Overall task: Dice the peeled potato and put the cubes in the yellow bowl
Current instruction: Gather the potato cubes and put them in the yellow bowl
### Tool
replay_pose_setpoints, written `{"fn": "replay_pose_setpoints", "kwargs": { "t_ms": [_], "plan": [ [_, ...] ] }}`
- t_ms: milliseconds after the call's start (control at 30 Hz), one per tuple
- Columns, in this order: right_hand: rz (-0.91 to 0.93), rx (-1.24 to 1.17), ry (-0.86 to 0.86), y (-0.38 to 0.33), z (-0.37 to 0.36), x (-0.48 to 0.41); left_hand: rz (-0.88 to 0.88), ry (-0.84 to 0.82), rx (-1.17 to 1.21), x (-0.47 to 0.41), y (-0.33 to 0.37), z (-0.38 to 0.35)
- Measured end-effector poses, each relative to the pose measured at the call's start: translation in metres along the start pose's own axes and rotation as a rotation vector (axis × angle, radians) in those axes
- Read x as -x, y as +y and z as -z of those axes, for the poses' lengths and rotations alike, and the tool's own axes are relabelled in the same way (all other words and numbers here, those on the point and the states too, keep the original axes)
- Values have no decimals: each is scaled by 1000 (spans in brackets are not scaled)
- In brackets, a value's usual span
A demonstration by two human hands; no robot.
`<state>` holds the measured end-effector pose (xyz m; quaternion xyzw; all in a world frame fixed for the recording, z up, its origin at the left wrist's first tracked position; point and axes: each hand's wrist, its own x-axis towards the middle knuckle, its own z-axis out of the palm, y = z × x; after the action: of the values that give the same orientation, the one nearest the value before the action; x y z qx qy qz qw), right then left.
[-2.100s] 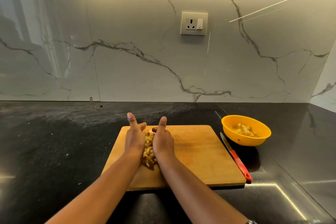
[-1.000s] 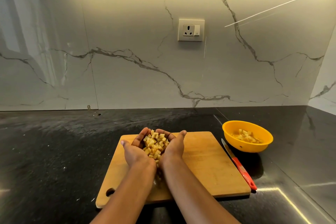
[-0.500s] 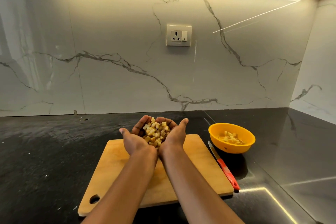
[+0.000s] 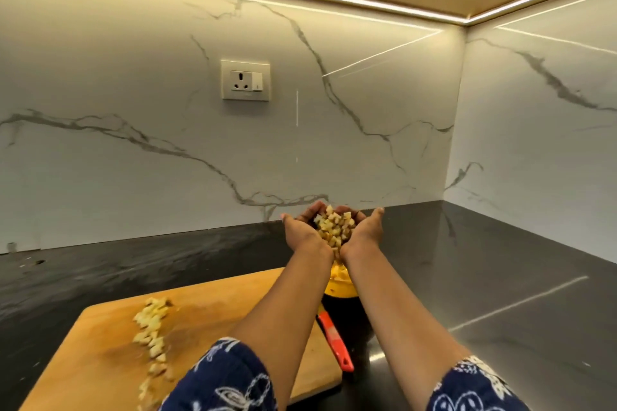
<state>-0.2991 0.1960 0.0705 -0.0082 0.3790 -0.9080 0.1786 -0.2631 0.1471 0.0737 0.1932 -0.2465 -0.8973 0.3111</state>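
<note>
My left hand [image 4: 301, 234] and my right hand [image 4: 363, 232] are pressed side by side, palms up, and cup a heap of potato cubes [image 4: 334, 226] between their curled fingers. They hover above the yellow bowl [image 4: 338, 288], which shows only as a sliver between my forearms, with a few cubes inside it. A loose trail of potato cubes [image 4: 152, 327] lies on the left part of the wooden cutting board [image 4: 100, 364]. The knife's red handle [image 4: 335, 342] lies at the board's right edge, below the bowl; its blade is hidden.
The board lies on a black stone counter [image 4: 484, 277] that runs into a corner at the right. A marble backsplash with a wall socket [image 4: 245, 80] stands behind. Patterned blue sleeves show at the bottom edge.
Both cupped hands lifted the cubes off the board and carried them right, over the yellow bowl. Some cubes stayed behind on the board. The camera view tilted up and swung right.
</note>
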Motion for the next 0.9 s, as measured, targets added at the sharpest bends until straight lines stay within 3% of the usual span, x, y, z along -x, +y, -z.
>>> {"fn": "replay_pose_setpoints", "kwargs": {
  "t_ms": [233, 600, 733, 900],
  "plan": [
    [96, 136, 37, -12, 34, -32, -7, 10, -96, -25, -4, 15],
    [156, 316, -22, -13, 36, -28, -20, -309, -435, -24, 0, 23],
    [169, 339, -42, -15, 41, -28, 13, -379, -456, -20, 9, 23],
    [165, 400, -170, -19, 41, -24, 41, -460, -553, -17, 15, 29]
  ]
}}
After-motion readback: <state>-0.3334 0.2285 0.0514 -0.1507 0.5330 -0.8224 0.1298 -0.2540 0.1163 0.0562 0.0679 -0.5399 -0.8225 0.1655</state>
